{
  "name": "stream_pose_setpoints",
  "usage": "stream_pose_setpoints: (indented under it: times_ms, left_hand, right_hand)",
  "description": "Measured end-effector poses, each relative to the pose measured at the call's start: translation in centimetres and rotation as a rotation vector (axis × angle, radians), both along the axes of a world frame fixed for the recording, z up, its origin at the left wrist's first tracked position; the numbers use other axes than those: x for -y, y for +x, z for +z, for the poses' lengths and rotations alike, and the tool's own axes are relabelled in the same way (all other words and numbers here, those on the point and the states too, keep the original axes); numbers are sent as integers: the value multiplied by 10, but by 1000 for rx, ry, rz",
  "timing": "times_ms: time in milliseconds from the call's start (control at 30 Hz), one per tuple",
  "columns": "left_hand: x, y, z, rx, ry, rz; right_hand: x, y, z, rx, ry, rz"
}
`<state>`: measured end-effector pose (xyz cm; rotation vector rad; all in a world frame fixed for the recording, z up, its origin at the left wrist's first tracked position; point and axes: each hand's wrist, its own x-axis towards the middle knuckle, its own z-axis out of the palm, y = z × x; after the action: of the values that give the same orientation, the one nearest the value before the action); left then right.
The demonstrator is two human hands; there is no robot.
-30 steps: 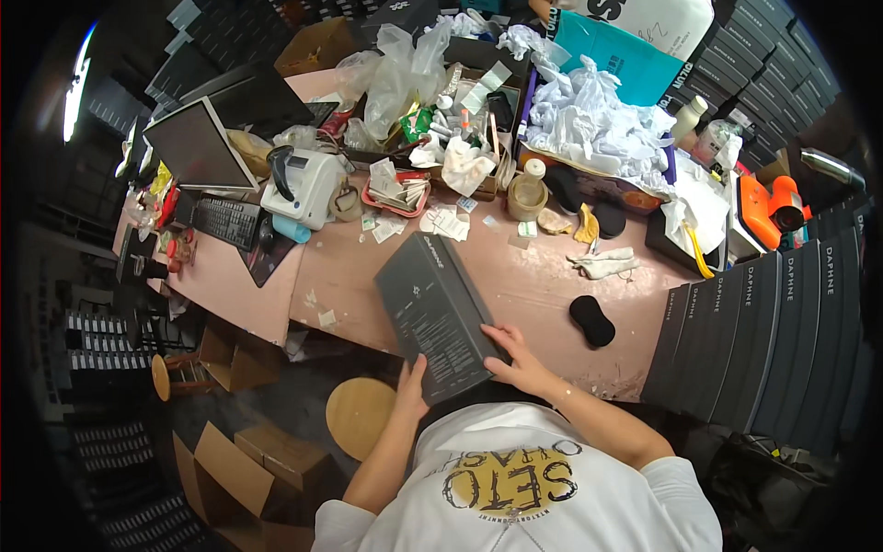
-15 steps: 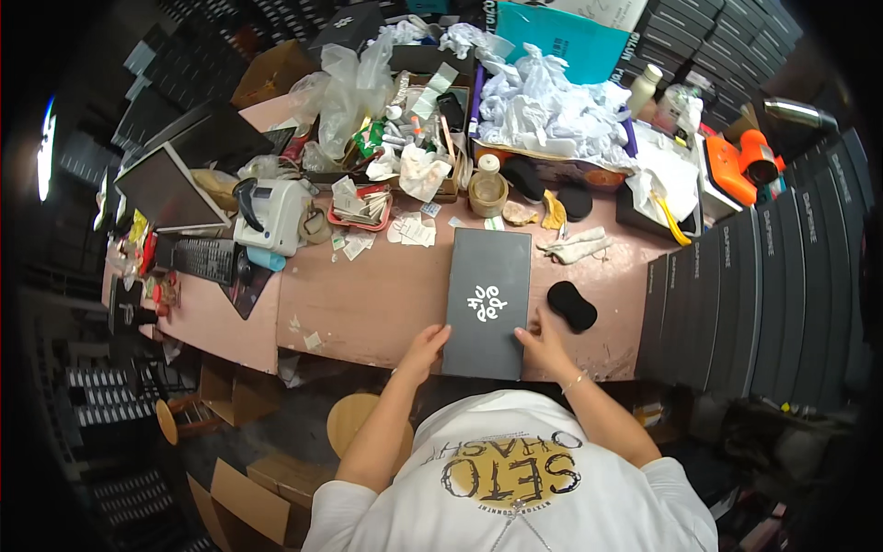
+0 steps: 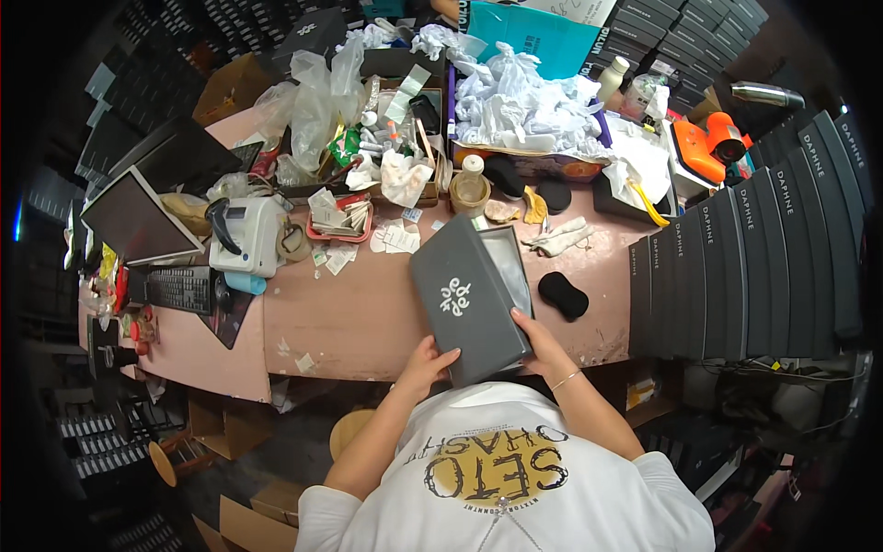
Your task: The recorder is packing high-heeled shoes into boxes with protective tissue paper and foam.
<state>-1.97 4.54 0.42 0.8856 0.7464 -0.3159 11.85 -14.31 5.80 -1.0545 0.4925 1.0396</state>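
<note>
**Grey lid tilted off its box at the near table edge**

The grey lid point(image 3: 469, 308) is the landmark: it sits near the front edge of the pink table point(image 3: 359, 322), slanted, its near end overhanging toward the person. The left hand point(image 3: 425, 361) grips the lid's near corner, fingers curled over the edge. The right hand point(image 3: 544, 347) holds the lid's right near side, fingers spread along it and closed on the rim. Under the lid's far right side the open box point(image 3: 510, 267) shows its pale inside.

Left of the lid lies the widest bare stretch of table, reaching to the front edge with only small paper scraps point(image 3: 303, 362). Right of the lid a black pad point(image 3: 562, 294) lies close by, and past it a row of dark boxes point(image 3: 736, 267) walls off that side. Beyond the lid the clutter begins: a round jar point(image 3: 470, 189), a white rag point(image 3: 558, 235) and a heap of white tissue point(image 3: 524, 106). Far left of the lid stand a label printer point(image 3: 246, 236) and a keyboard point(image 3: 180, 289).

Half a second ago the lid lay flat and square to the person, covering the box; now it is turned aslant and shifted left, baring the box's inside.
</note>
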Motion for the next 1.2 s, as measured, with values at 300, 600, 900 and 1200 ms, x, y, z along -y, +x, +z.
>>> stream_pose_setpoints:
  times_ms: [300,600,900,1200]
  left_hand:
    - [-146,-43,-44,-165,463,479]
    - [18,126,0,622,1743,-958]
    - [45,141,-10,438,1635,-1723]
    - [52,174,16,560,1432,-1741]
  right_hand:
    - [-46,-47,-9,1536,-164,943]
    - [-9,78,-64,1817,-1001,1150]
    - [-36,94,-87,1851,-1040,1000]
    - [29,124,77,1527,-863,712]
